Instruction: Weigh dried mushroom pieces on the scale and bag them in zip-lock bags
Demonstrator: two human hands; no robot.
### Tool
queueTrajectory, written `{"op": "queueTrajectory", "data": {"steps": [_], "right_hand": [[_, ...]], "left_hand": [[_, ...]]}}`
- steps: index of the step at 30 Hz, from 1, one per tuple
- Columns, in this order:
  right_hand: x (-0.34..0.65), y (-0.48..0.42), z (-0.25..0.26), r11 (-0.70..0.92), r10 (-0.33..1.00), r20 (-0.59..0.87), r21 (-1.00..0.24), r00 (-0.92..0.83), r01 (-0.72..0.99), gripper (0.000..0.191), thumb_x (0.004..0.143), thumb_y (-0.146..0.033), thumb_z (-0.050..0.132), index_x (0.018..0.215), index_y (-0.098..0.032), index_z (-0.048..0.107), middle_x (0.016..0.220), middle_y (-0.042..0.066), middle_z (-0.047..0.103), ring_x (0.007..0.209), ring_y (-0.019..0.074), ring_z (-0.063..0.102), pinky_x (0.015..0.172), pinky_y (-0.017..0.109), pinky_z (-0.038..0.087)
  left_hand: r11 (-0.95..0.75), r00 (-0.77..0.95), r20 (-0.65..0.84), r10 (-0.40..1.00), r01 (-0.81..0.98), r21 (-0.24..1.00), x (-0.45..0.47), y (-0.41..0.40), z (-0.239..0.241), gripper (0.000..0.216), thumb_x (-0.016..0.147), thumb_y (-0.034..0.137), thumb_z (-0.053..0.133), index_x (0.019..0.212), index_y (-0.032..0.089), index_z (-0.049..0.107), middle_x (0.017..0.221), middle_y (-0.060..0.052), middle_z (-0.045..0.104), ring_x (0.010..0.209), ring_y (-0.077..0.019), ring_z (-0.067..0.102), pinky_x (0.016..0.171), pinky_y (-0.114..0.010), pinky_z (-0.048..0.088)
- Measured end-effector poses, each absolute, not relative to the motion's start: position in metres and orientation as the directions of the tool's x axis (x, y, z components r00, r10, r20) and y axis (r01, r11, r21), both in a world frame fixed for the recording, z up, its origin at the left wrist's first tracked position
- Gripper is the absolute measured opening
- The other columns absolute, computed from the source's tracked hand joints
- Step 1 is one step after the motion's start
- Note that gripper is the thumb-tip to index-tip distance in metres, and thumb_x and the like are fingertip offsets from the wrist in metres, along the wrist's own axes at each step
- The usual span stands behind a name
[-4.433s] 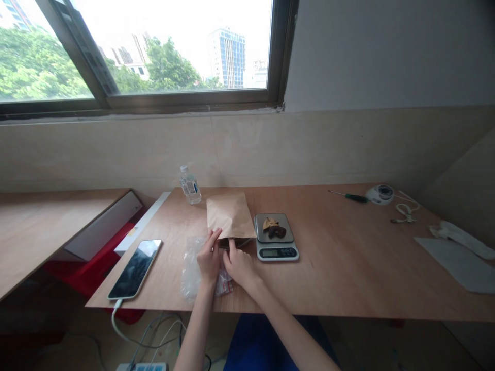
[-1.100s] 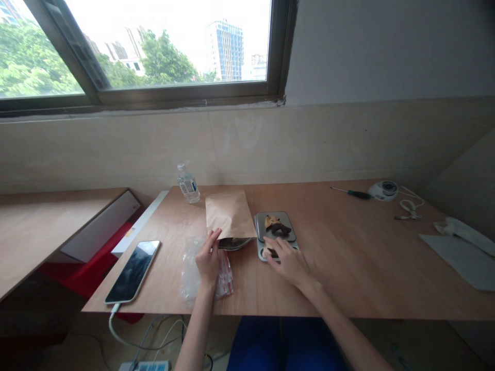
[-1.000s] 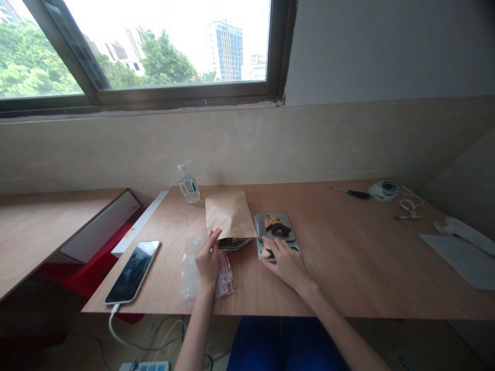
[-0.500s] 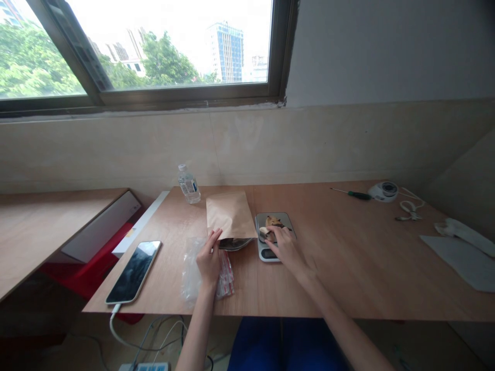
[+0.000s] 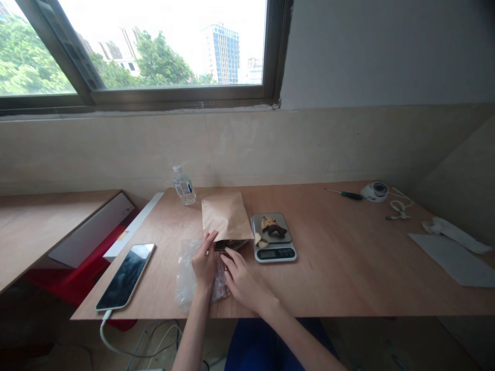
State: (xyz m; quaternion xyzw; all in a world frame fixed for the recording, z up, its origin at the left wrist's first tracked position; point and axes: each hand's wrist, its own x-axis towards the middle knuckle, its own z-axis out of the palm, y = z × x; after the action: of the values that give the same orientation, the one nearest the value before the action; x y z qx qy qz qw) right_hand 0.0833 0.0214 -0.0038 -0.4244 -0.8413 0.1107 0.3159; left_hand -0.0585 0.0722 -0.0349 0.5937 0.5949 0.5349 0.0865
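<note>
The flat brown paper bag [image 5: 225, 217] lay on the wooden table [image 5: 348, 257], long axis running away from the person, mouth toward them. The left hand [image 5: 203, 262] pinched its near edge; the right hand's [image 5: 242, 275] fingers reached loosely open at the mouth.

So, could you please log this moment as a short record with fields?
Left hand: at the mouth of the brown paper bag, resting on a clear plastic bag
Right hand: fingertips at the bag's mouth
Scale: right of the bag, brown pieces on its pan
Phone: left, cable plugged in
Bottle: behind the bag
Far right: screwdriver
</note>
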Motion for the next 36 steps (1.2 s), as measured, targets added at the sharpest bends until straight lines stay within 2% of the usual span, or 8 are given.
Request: {"op": "queueTrajectory", "data": {"steps": [4, 7, 10, 12, 16, 21, 29, 36], "right_hand": [[0.061, 0.037, -0.009, 0.532, 0.836, 0.417, -0.459, -0.356, 0.711, 0.041, 0.088, -0.013, 0.038, 0.127, -0.005, 0.047, 0.132, 0.020, 0.047, 0.125, 0.0263, 0.043, 0.099, 0.040, 0.045], [0.063, 0.044, -0.009, 0.576, 0.805, 0.465, -0.460, -0.369, 0.676, 0.037, 0.087, -0.009, 0.039, 0.121, -0.012, 0.054, 0.124, 0.014, 0.054, 0.117, 0.0230, 0.048, 0.097, 0.037, 0.046], [0.078, 0.040, -0.012, 0.604, 0.776, 0.531, -0.468, -0.340, 0.645, 0.031, 0.086, -0.007, 0.040, 0.102, -0.021, 0.063, 0.105, 0.006, 0.060, 0.101, 0.0191, 0.054, 0.090, 0.034, 0.047], [0.093, 0.036, -0.016, 0.520, 0.799, 0.569, -0.488, -0.196, 0.702, 0.029, 0.087, -0.007, 0.039, 0.098, -0.021, 0.063, 0.099, 0.006, 0.059, 0.096, 0.0190, 0.054, 0.088, 0.035, 0.047], [0.117, 0.038, -0.027, 0.276, 0.816, 0.576, -0.448, 0.038, 0.850, 0.029, 0.086, -0.014, 0.045, 0.113, -0.017, 0.055, 0.108, 0.012, 0.054, 0.099, 0.0256, 0.051, 0.086, 0.043, 0.044], [0.128, 0.048, -0.035, 0.249, 0.837, 0.547, -0.365, -0.009, 0.897, 0.034, 0.084, -0.010, 0.045, 0.117, -0.017, 0.052, 0.105, 0.012, 0.058, 0.096, 0.0263, 0.053, 0.084, 0.042, 0.044], [0.149, 0.054, -0.017, 0.412, 0.786, 0.617, -0.492, -0.026, 0.767, 0.021, 0.086, -0.014, 0.045, 0.105, -0.018, 0.054, 0.100, 0.009, 0.062, 0.097, 0.0223, 0.058, 0.086, 0.037, 0.043], [0.178, 0.094, -0.014, 0.512, 0.761, 0.608, -0.347, -0.227, 0.786, 0.019, 0.088, -0.014, 0.045, 0.096, -0.020, 0.062, 0.103, 0.007, 0.067, 0.101, 0.0225, 0.058, 0.086, 0.039, 0.041]], "left_hand": [[-0.285, -0.278, 0.540, 0.794, 0.615, 0.735, -0.058, 0.072, -0.034, 0.029, 0.089, 0.028, 0.045, 0.110, 0.026, 0.065, 0.116, -0.003, 0.066, 0.115, -0.0216, 0.056, 0.090, -0.031, 0.049], [-0.281, -0.274, 0.539, 0.797, 0.621, 0.732, -0.058, 0.072, -0.035, 0.030, 0.089, 0.028, 0.045, 0.111, 0.026, 0.064, 0.116, -0.003, 0.065, 0.115, -0.0217, 0.055, 0.089, -0.031, 0.050], [-0.276, -0.273, 0.532, 0.801, 0.620, 0.734, -0.058, 0.072, -0.036, 0.030, 0.089, 0.028, 0.045, 0.112, 0.026, 0.064, 0.118, -0.003, 0.064, 0.115, -0.0219, 0.055, 0.088, -0.031, 0.050], [-0.270, -0.280, 0.528, 0.802, 0.618, 0.738, -0.058, 0.073, -0.037, 0.029, 0.089, 0.027, 0.045, 0.112, 0.027, 0.064, 0.119, -0.003, 0.064, 0.115, -0.0218, 0.056, 0.089, -0.031, 0.050], [-0.259, -0.291, 0.523, 0.802, 0.619, 0.741, -0.059, 0.074, -0.039, 0.029, 0.089, 0.028, 0.046, 0.112, 0.028, 0.064, 0.120, -0.002, 0.063, 0.116, -0.0220, 0.055, 0.088, -0.032, 0.050], [-0.252, -0.304, 0.513, 0.803, 0.606, 0.754, -0.059, 0.074, -0.039, 0.029, 0.088, 0.027, 0.047, 0.111, 0.028, 0.064, 0.121, -0.002, 0.063, 0.117, -0.0215, 0.054, 0.090, -0.031, 0.049], [-0.253, -0.386, 0.509, 0.770, 0.547, 0.798, -0.058, 0.074, -0.036, 0.029, 0.089, 0.025, 0.045, 0.109, 0.026, 0.065, 0.117, -0.002, 0.065, 0.118, -0.0195, 0.053, 0.094, -0.031, 0.047], [-0.259, -0.411, 0.512, 0.754, 0.531, 0.807, -0.059, 0.076, -0.038, 0.029, 0.088, 0.025, 0.045, 0.109, 0.026, 0.065, 0.119, -0.003, 0.064, 0.118, -0.0199, 0.053, 0.095, -0.032, 0.047]]}}
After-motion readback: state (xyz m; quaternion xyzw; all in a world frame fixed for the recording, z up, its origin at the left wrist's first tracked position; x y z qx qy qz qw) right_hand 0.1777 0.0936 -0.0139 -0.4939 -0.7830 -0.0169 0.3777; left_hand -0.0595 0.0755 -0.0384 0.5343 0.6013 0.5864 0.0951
